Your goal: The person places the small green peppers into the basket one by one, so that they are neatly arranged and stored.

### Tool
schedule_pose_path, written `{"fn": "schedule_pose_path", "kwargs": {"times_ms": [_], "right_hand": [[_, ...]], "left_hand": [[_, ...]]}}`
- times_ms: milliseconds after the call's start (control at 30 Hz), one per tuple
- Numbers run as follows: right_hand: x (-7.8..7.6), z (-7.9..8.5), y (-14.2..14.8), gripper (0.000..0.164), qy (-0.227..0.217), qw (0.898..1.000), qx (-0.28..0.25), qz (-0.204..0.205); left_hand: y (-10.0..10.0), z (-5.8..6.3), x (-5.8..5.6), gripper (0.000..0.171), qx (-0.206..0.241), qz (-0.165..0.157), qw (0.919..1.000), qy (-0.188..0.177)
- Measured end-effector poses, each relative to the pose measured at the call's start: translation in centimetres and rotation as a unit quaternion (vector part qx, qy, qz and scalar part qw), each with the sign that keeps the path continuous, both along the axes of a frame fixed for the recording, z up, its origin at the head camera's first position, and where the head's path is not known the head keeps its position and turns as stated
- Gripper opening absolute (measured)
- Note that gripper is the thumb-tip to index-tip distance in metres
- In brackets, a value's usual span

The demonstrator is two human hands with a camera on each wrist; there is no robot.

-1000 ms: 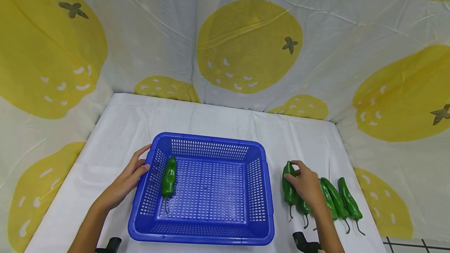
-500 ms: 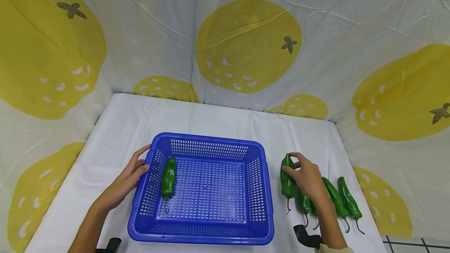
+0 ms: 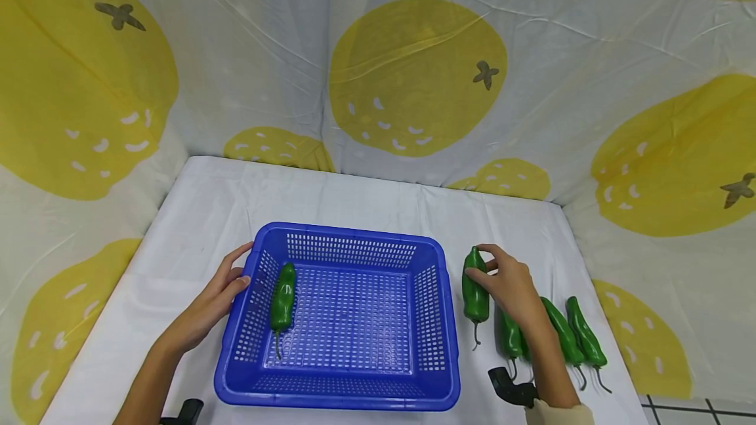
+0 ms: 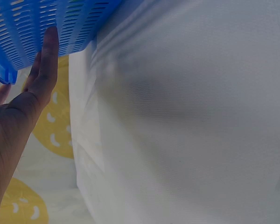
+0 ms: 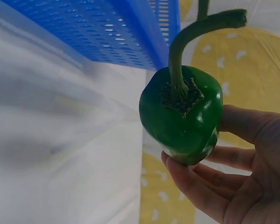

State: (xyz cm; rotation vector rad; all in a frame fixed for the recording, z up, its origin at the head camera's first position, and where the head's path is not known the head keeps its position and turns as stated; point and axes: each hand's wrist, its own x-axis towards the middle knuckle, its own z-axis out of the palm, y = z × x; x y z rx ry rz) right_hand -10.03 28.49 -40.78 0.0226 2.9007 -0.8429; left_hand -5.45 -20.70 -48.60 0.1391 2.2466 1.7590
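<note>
A blue plastic basket (image 3: 348,399) with slotted walls stands on the white cloth. One green pepper (image 3: 283,297) lies inside it along the left side, stem toward me. At the basket's left edge, my left hand (image 3: 215,300) holds the rim, thumb on top and fingers against the outer wall (image 4: 79,28). Right of the basket, my right hand (image 3: 514,287) pinches another green pepper (image 3: 474,287) between thumb and fingers. In the right wrist view this pepper (image 5: 182,116) is seen stem-end first, raised above the cloth and apart from the basket.
Several more green peppers (image 3: 585,333) lie in a row to the right, some partly hidden under my right forearm. White cloth (image 3: 378,195) covers the table. Lemon-printed curtains (image 3: 419,77) rise behind it and at both sides. Black camera mounts (image 3: 510,389) sit at the wrists.
My right hand has lifted its pepper away from the row and carried it left and farther from me, closer to the basket. The left hand and basket have stayed in place.
</note>
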Motion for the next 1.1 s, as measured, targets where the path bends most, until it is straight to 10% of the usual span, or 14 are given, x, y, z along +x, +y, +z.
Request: {"fn": "schedule_pose_path", "kwargs": {"times_ms": [1100], "right_hand": [[-2.8, 0.0, -6.9, 0.052, -0.003, 0.994, -0.071, 0.085]], "left_hand": [[0.0, -0.1, -0.1, 0.062, -0.001, -0.001, 1.0, -0.003]]}}
